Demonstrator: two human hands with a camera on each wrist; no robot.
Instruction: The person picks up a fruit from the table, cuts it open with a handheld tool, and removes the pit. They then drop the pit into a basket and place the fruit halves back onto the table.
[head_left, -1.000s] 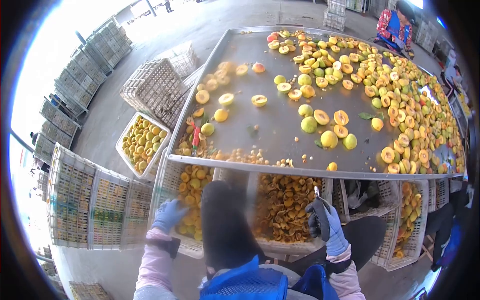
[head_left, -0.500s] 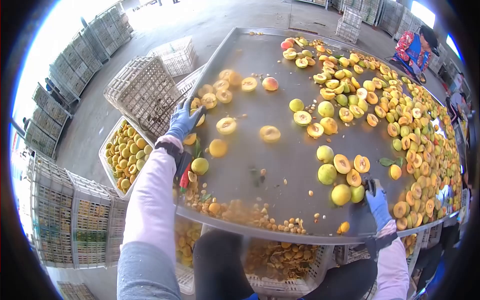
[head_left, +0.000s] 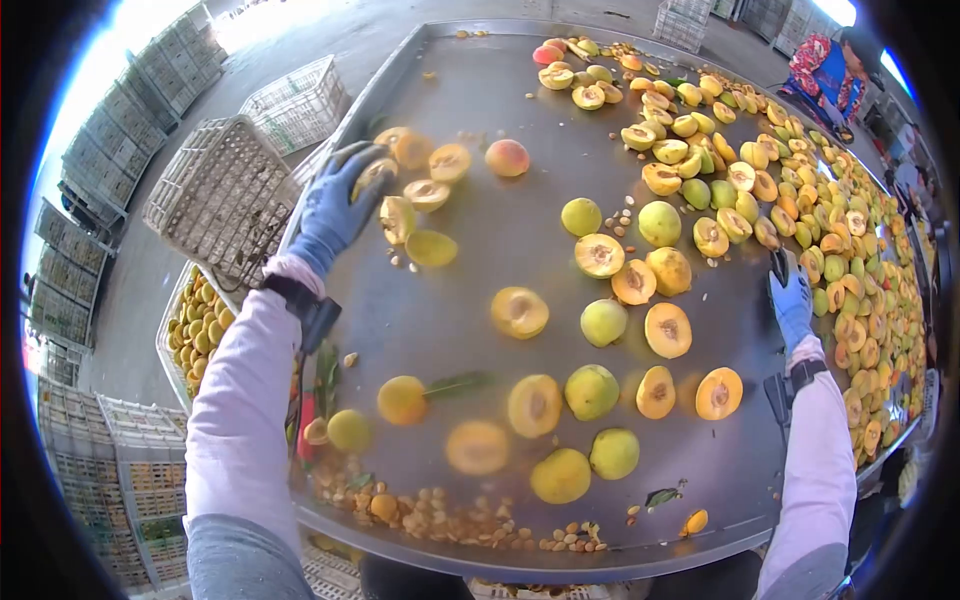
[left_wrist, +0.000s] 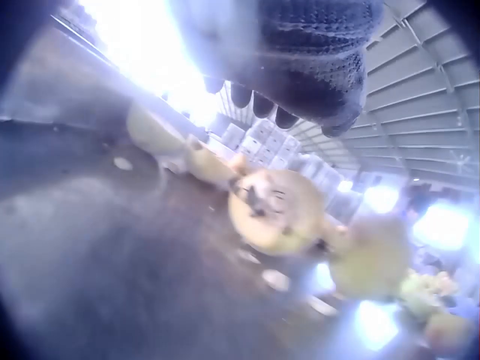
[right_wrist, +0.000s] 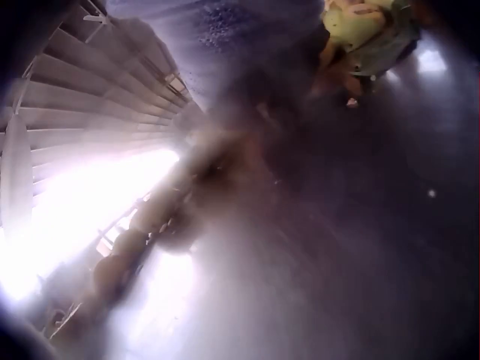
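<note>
In a blue glove, my left hand [head_left: 338, 210] reaches over the left side of the metal table [head_left: 480, 250], fingers spread and slightly bent around a cut fruit half [head_left: 372, 178]. Other halves [head_left: 427, 194] lie just right of it. The left wrist view has the dark-palmed glove [left_wrist: 300, 60] above a blurred half [left_wrist: 276, 211]. My right hand [head_left: 792, 305] is low over the table beside the left edge of the big fruit pile [head_left: 850, 260]. Its fingertips look dark, and whether they hold anything is unclear; the right wrist view is blurred.
Whole and halved fruits [head_left: 591, 391] are scattered mid-table, with loose pits [head_left: 440, 515] along the front edge. Empty-looking crates [head_left: 215, 195] and a crate of fruit [head_left: 198, 320] stand left of the table. Another person [head_left: 828, 75] is at the far right.
From above the crates below the table, both hands have moved forward over it. Since half a second ago the right hand has gone farther forward, and the head view has shifted closer over the table.
</note>
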